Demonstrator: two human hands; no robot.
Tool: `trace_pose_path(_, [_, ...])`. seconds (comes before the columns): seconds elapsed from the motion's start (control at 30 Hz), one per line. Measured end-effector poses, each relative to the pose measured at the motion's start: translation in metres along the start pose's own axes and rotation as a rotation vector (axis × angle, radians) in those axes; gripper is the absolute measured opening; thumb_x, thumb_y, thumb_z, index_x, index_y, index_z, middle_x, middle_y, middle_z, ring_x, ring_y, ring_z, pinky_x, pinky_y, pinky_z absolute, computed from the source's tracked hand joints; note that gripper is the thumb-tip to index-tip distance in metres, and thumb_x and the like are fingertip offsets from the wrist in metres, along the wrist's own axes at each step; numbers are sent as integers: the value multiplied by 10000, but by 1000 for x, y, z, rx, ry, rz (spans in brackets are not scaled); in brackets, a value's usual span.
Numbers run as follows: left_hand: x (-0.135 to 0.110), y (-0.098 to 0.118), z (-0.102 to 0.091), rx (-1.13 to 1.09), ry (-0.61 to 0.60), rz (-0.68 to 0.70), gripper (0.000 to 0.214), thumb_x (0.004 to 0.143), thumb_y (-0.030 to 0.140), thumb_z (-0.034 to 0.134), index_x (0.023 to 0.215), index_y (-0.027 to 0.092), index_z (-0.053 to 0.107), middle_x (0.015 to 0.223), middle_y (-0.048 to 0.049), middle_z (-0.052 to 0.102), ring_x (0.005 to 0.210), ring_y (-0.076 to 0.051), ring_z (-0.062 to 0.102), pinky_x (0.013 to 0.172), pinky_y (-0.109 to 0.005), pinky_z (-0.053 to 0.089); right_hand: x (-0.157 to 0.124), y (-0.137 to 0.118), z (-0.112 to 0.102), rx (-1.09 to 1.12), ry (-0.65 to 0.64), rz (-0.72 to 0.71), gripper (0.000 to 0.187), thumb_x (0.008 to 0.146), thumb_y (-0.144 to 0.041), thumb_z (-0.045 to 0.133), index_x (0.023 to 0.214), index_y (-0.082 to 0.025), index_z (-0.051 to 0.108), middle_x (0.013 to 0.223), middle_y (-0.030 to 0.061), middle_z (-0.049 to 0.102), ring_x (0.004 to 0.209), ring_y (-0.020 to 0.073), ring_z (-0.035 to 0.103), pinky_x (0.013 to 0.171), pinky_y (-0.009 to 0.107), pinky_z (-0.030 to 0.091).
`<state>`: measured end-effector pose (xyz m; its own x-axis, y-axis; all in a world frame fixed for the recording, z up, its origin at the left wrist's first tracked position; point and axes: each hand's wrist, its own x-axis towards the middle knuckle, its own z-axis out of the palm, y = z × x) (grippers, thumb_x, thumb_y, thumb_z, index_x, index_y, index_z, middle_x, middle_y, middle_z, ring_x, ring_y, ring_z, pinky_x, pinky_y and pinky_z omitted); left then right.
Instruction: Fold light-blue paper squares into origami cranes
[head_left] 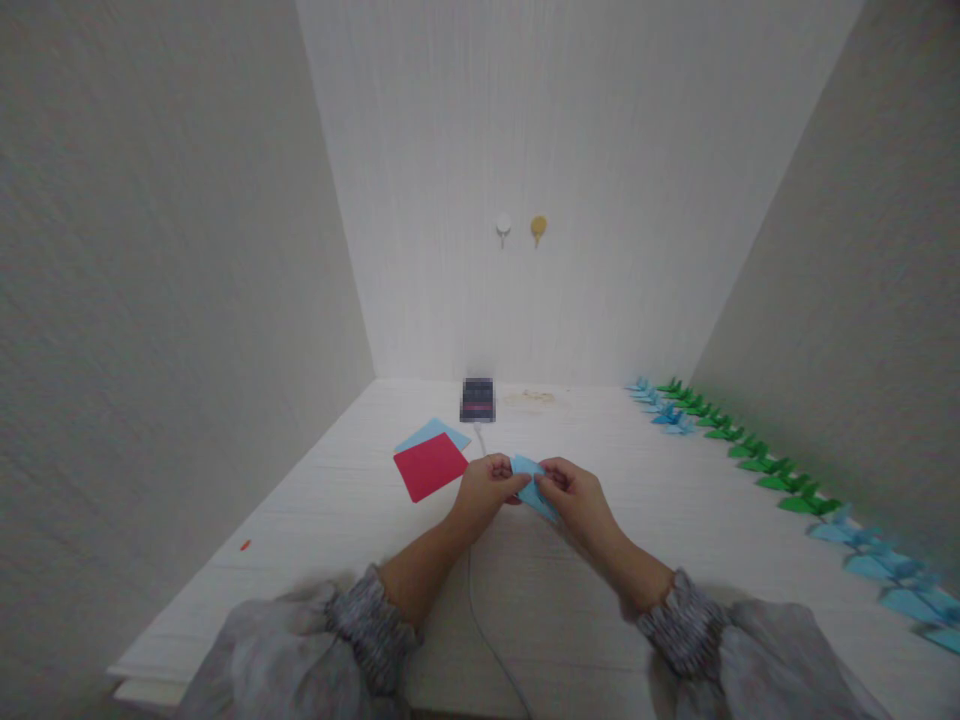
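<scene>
Between my two hands, above the middle of the table, is a folded piece of light blue origami paper (531, 487). My left hand (487, 487) pinches its left side, thumb on top. On the right side my right hand (574, 492) grips it with thumb and fingers closed. The fingers cover part of the paper, so its exact folds cannot be made out. Just left of my left hand lies a red paper sheet (430, 467), partly covering a light blue sheet (435, 430).
Folded green paper cranes (757, 462) line the right wall, with light blue cranes (892, 570) nearer me and several blue ones (667, 415) at the back. A phone (478, 400) stands at the back, its cable (480, 625) running toward me. Two hooks (538, 228) hang on the wall.
</scene>
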<state>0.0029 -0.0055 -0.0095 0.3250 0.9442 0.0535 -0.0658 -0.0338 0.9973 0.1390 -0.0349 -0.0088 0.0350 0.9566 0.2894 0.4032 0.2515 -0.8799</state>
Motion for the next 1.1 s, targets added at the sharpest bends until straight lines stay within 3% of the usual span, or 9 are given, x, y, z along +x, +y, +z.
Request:
trace_pose_path(0.23, [1, -1, -1, 70, -38, -14, 219, 557, 270, 607, 683, 108, 529, 586, -10, 560, 499, -82, 511, 463, -186, 423, -1, 3, -1, -303, -47, -142, 219, 681, -219, 444, 837, -188, 594, 617, 14, 604, 528, 139, 526, 505, 233, 376])
trace_pose_path(0.47, [0, 1, -1, 105, -31, 35, 158, 572, 229, 582, 657, 113, 515, 555, 2, 539, 484, -78, 497, 451, -182, 407, -2, -2, -3, -391, -21, -131, 212, 707, -252, 422, 825, -174, 580, 657, 35, 626, 584, 166, 569, 539, 254, 397])
trace_pose_path(0.9, [4, -9, -2, 202, -5, 107, 138, 584, 202, 552, 693, 118, 535, 573, 0, 547, 509, -87, 500, 476, -192, 393, -4, -5, -2, -413, -15, -146, 168, 719, -252, 424, 761, -171, 565, 577, 17, 589, 519, 138, 535, 494, 227, 364])
trace_pose_path(1.1, [4, -10, -1, 103, -25, 120, 177, 560, 164, 571, 729, 127, 533, 613, -4, 568, 557, -99, 521, 530, -209, 409, 1, 7, 2, -114, -43, -83, 106, 694, -242, 449, 706, -174, 530, 547, -17, 493, 498, 106, 450, 451, 200, 328])
